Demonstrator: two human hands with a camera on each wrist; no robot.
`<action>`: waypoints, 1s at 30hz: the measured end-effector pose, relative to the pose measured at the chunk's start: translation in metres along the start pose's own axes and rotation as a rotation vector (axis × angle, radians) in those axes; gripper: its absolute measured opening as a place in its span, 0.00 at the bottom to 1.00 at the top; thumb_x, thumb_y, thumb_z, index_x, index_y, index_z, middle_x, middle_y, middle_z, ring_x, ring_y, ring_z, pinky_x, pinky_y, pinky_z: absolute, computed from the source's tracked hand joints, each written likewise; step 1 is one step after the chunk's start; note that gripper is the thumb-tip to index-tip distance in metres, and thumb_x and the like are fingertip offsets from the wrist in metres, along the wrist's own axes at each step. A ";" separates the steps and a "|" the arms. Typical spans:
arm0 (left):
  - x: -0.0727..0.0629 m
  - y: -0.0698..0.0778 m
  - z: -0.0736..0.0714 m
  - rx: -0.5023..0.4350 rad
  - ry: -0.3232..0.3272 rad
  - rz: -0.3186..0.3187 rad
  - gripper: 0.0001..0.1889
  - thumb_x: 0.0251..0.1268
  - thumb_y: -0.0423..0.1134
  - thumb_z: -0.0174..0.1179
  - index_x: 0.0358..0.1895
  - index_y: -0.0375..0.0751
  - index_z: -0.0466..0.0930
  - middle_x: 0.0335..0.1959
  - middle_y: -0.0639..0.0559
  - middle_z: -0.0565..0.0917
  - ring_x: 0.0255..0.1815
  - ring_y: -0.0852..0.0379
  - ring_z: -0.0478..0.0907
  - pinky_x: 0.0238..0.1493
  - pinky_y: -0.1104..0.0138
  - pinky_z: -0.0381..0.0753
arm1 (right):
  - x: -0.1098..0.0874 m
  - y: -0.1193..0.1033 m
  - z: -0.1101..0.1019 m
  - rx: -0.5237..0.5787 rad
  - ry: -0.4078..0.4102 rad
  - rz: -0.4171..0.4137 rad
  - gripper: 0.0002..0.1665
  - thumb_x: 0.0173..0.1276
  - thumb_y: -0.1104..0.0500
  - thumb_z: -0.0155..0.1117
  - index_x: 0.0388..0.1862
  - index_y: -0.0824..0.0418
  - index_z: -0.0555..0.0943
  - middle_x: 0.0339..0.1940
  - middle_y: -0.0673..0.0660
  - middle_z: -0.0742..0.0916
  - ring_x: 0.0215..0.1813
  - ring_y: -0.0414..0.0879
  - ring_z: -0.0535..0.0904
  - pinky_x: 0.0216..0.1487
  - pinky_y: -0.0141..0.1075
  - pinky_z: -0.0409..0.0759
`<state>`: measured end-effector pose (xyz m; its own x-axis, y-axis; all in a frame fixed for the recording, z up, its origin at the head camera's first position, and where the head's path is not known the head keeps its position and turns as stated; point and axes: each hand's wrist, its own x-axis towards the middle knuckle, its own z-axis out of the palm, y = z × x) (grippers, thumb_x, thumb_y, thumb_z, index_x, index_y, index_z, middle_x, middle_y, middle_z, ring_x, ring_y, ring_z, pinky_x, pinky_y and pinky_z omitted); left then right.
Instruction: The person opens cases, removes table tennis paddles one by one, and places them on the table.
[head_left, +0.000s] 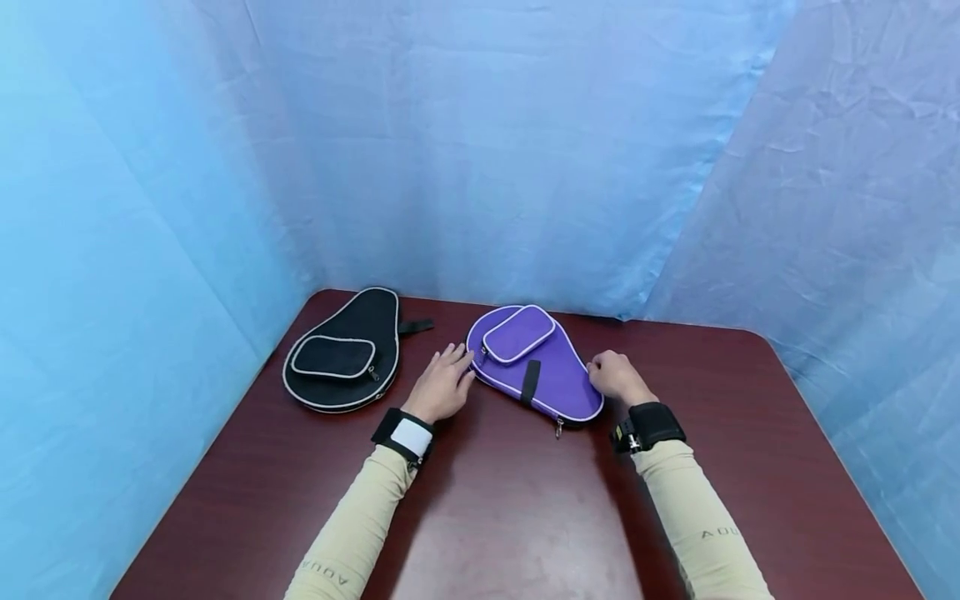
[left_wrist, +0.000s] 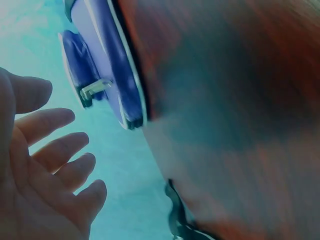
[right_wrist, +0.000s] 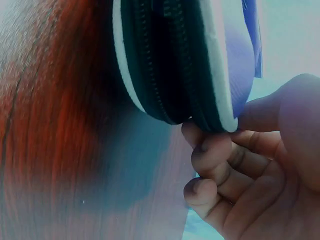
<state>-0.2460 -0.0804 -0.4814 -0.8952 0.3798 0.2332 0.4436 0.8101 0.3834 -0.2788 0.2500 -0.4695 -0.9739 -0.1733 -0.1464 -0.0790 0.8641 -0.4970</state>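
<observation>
- Pale sleeves (head_left: pixel 352 521) come up from the bottom edge of the head view, one left of centre and one at lower right, both with dark lettering.
- Just right of the middle sits the purple case (head_left: pixel 562 385), white-piped, its round end toward the upper left and its narrow end toward the lower right.
- On it I can see a raised purple pocket (head_left: pixel 519 334), a short black strap (head_left: pixel 531 382) across the lower edge, and a metal zip pull (head_left: pixel 558 427) at its lower right.
- At the narrow end, the right hand (head_left: pixel 617 377) pinches the rim between thumb and curled fingers; in the right wrist view the zip teeth (right_wrist: pixel 182 45) there stand parted.
- By the round end, the left hand (head_left: pixel 442 385) has its fingers extended and spread, just beside the case.
- Dark wristbands (head_left: pixel 651 427) circle both wrists.
- Left of centre lies a black case (head_left: pixel 367 321), white-piped, its strap (head_left: pixel 416 327) pointing right.
- Beneath everything is a dark red-brown table (head_left: pixel 517 517); blue curtains (head_left: pixel 487 150) fill the upper frame and sides.
</observation>
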 end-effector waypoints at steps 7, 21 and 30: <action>-0.008 -0.012 -0.001 -0.017 -0.001 -0.058 0.22 0.75 0.38 0.52 0.67 0.32 0.73 0.70 0.35 0.70 0.76 0.39 0.60 0.74 0.45 0.58 | 0.002 0.006 0.004 0.021 -0.001 0.012 0.24 0.78 0.55 0.51 0.18 0.57 0.70 0.16 0.50 0.69 0.22 0.45 0.68 0.28 0.35 0.66; 0.001 -0.017 -0.022 -0.088 0.052 -0.068 0.24 0.75 0.39 0.53 0.69 0.32 0.70 0.69 0.35 0.71 0.75 0.41 0.63 0.75 0.49 0.59 | -0.014 -0.011 -0.009 0.183 -0.023 -0.097 0.18 0.76 0.55 0.57 0.28 0.63 0.81 0.20 0.53 0.79 0.23 0.46 0.76 0.28 0.36 0.75; 0.006 -0.021 -0.042 -0.119 0.119 -0.095 0.25 0.74 0.40 0.53 0.69 0.33 0.70 0.69 0.36 0.73 0.73 0.41 0.66 0.72 0.50 0.65 | -0.027 -0.069 -0.005 0.205 -0.024 -0.255 0.13 0.71 0.53 0.64 0.28 0.59 0.80 0.19 0.53 0.81 0.21 0.45 0.77 0.25 0.35 0.74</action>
<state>-0.2589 -0.1140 -0.4503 -0.9252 0.2427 0.2917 0.3652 0.7784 0.5105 -0.2476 0.1973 -0.4273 -0.9227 -0.3853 -0.0140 -0.2732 0.6789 -0.6816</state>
